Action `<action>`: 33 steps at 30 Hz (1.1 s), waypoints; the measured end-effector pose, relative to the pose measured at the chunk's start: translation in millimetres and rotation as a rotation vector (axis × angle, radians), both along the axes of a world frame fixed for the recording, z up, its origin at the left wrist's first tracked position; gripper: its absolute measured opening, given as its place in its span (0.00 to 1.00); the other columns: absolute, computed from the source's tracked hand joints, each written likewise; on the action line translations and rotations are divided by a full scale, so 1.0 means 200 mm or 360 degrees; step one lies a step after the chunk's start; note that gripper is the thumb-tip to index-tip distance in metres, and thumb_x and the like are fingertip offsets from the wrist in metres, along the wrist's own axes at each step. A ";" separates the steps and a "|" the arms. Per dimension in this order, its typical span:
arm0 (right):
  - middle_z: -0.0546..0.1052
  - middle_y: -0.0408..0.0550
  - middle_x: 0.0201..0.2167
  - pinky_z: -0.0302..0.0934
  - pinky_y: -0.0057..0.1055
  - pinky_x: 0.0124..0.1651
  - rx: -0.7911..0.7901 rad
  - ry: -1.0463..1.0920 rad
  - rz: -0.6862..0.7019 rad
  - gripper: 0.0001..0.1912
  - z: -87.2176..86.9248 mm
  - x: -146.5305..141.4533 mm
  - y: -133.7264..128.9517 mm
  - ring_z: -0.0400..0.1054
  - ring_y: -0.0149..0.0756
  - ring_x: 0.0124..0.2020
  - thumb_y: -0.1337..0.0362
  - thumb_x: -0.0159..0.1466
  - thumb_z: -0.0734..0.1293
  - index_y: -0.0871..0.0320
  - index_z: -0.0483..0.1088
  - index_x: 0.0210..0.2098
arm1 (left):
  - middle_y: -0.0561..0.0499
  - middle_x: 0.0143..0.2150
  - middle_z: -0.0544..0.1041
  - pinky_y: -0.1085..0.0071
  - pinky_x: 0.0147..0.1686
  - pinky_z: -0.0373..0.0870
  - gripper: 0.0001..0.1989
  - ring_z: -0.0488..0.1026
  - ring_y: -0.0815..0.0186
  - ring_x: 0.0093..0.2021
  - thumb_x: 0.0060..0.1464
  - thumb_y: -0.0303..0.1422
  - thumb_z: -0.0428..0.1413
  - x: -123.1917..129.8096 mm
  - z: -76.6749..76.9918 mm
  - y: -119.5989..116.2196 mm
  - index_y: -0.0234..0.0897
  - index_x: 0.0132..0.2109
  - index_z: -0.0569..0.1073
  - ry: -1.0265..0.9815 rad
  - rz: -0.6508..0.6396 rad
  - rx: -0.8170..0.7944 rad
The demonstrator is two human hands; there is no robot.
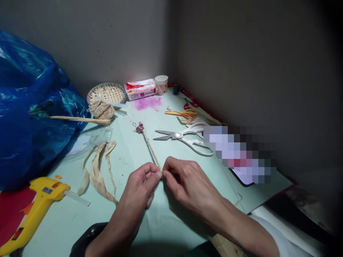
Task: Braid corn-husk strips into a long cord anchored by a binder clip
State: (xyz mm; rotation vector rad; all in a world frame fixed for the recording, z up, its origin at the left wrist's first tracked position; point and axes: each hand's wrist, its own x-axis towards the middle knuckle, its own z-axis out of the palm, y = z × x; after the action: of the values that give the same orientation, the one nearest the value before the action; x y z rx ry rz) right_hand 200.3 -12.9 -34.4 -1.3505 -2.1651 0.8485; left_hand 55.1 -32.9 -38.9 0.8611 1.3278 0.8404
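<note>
A thin tan braided cord (151,150) stretches over the pale green tabletop, its far end gripped by a dark red binder clip (139,128). At the near end my left hand (144,182) pinches the cord between thumb and fingers. My right hand (184,178) pinches the same end, its fingertips touching those of the left. What lies exactly between the fingertips is hidden. Just beyond my right hand rest white-handled scissors (178,135) with their blades apart. Left of my left hand are loose dried husk strips (99,175).
A yellow glue gun (44,200) lies front left beside a big blue plastic bag (34,107). Toward the back are a woven basket (107,92), a coiled braid (102,110), a tissue pack (140,90), a paper cup (161,85) and orange-handled scissors (187,113). A blurred-out phone-like object (241,157) sits right.
</note>
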 end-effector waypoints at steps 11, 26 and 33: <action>0.67 0.49 0.26 0.43 0.33 0.24 0.1228 -0.0670 -0.0002 0.08 -0.02 -0.04 -0.10 0.59 0.40 0.30 0.78 0.56 0.64 0.60 0.69 0.29 | 0.62 0.16 0.60 0.77 0.16 0.41 0.09 0.48 0.78 0.16 0.49 0.33 0.57 0.04 0.02 0.01 0.36 0.25 0.66 0.0039 0.0177 0.0064; 0.70 0.48 0.27 0.54 0.34 0.32 0.0839 -0.0125 -0.0205 0.09 -0.06 -0.02 -0.08 0.62 0.38 0.30 0.74 0.64 0.61 0.61 0.72 0.32 | 0.59 0.20 0.66 0.75 0.18 0.39 0.10 0.46 0.79 0.16 0.55 0.38 0.55 0.03 0.02 -0.02 0.35 0.33 0.68 -0.0042 0.0157 0.0031; 0.70 0.46 0.25 0.56 0.31 0.32 0.0527 0.0322 -0.0277 0.10 -0.09 -0.02 -0.06 0.64 0.35 0.29 0.71 0.66 0.61 0.58 0.73 0.33 | 0.60 0.16 0.65 0.77 0.15 0.37 0.14 0.46 0.80 0.14 0.49 0.42 0.60 0.02 0.00 0.00 0.35 0.32 0.70 -0.0129 0.0142 -0.0172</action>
State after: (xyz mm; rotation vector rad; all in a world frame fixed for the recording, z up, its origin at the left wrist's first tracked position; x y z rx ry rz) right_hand 196.1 -24.1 -51.8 -1.2075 -1.8996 0.5086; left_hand 59.1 -32.1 -39.4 0.6812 1.3355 0.8558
